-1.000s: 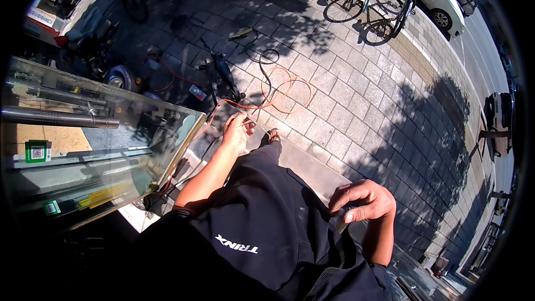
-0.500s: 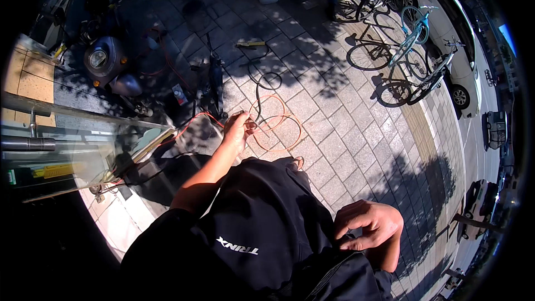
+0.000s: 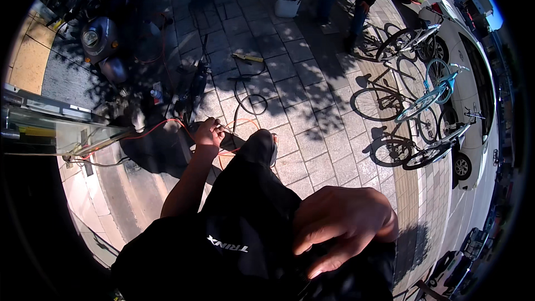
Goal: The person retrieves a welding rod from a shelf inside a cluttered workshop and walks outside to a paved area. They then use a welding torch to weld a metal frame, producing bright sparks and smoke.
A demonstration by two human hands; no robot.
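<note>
I count three parked bicycles (image 3: 423, 106), one dark scooter (image 3: 100, 44), one white plastic bucket (image 3: 288, 4), and two bare hands.

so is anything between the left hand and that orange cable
Nothing visible. The left hand is already at the orange cable, which runs off toward the glass panel. Whether the fingers grip it cannot be told.

We see bare paving (image 3: 312, 134) open right of our left hand (image 3: 209, 136); an orange cable (image 3: 161, 125) and dark tools (image 3: 195, 86) crowd its left side.
</note>
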